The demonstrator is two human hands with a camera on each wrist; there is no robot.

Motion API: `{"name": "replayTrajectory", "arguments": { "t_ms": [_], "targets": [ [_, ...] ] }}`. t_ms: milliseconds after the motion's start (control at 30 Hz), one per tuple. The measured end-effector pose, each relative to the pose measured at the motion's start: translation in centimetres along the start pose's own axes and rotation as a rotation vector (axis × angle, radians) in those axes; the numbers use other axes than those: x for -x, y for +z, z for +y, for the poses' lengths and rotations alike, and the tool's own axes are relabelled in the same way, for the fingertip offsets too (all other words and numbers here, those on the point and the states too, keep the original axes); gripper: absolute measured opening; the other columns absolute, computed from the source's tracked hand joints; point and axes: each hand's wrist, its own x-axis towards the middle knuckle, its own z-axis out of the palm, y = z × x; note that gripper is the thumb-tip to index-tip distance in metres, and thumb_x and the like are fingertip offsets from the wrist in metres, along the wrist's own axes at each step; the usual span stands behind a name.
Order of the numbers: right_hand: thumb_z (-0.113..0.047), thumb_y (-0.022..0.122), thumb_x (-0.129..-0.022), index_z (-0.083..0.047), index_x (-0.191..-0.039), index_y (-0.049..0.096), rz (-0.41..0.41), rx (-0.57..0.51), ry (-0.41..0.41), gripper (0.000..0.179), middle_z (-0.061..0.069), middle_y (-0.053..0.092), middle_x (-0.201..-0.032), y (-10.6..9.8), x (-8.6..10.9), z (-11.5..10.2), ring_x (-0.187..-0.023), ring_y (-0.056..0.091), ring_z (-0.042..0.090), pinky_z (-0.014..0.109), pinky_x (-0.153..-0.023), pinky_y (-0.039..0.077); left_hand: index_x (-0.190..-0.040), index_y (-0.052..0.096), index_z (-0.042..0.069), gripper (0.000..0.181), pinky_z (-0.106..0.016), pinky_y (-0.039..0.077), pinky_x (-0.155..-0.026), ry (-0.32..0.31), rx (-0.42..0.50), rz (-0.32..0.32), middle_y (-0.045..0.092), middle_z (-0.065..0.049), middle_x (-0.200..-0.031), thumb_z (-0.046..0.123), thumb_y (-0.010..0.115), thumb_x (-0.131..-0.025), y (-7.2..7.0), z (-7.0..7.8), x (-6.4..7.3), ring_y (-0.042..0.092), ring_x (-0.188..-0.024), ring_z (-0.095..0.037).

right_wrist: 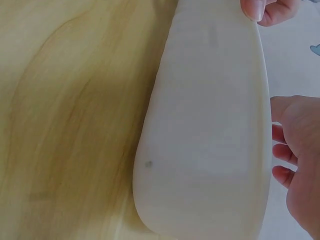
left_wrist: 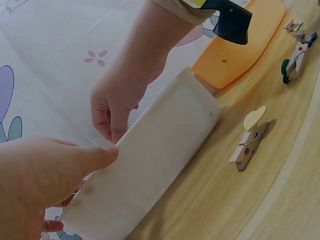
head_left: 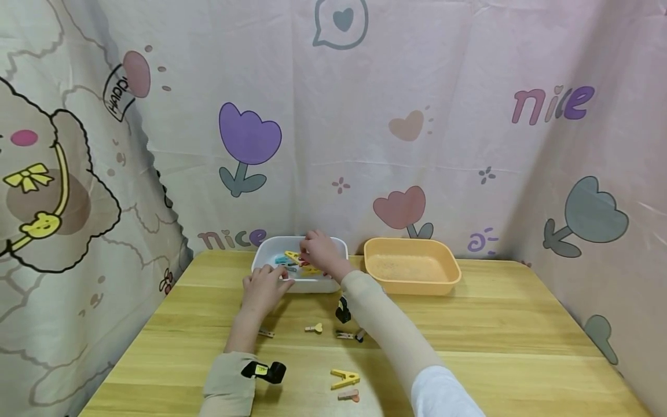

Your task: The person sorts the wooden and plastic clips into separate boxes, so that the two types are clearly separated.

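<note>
A white plastic basin stands at the back of the table, with several small clothespins inside, among them a yellow clothespin and blue ones. My left hand grips the basin's front rim near its left corner. The thumb lies against the rim in the left wrist view, with other fingers reaching behind the wall. My right hand reaches over the right part of the basin, fingers pointing down among the clothespins. Its fingertips are hidden behind the wall in both wrist views, so I cannot tell what they hold.
An orange basin stands just right of the white one. On the table nearer me lie a clothespin with a yellow heart, wooden clothespins, a yellow clip and a clothespin with an orange heart. A patterned curtain hangs behind.
</note>
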Motion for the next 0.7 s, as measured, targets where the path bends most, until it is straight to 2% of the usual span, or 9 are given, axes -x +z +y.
{"name": "replayTrajectory", "arguments": {
  "t_ms": [267,467,700],
  "targets": [
    [-0.032,0.067,-0.092,-0.018,-0.107,0.069,-0.035,-0.008,0.101,0.02,0.003,0.057,-0.113,0.7,0.3,0.4,-0.105,0.047,0.02,0.037,-0.093,0.044,-0.1,0.063,0.021,0.023,-0.059,0.035,-0.09,-0.004,0.003,-0.008,0.062,-0.012,-0.106,0.044,0.063,-0.092,0.1,0.1,-0.1,0.053,-0.104,-0.036],
    [-0.033,0.068,-0.092,-0.02,-0.106,0.069,-0.014,-0.009,0.099,0.02,0.002,0.058,-0.114,0.4,0.7,0.5,-0.106,0.048,0.019,0.037,-0.095,0.045,-0.1,0.063,0.021,0.024,-0.06,0.035,-0.091,-0.013,0.004,-0.015,0.062,-0.013,-0.107,0.044,0.063,-0.092,0.1,0.2,-0.1,0.053,-0.106,-0.036],
    [-0.037,0.065,-0.093,-0.022,-0.105,0.068,-0.001,-0.008,0.085,0.02,0.0,0.058,-0.111,-0.1,1.0,0.5,-0.102,0.048,0.018,0.034,-0.09,0.046,-0.102,0.064,0.021,0.025,-0.06,0.035,-0.092,-0.023,0.005,-0.023,0.062,-0.013,-0.109,0.043,0.063,-0.093,0.0,0.2,-0.2,0.052,-0.107,-0.036]
  ]
}}
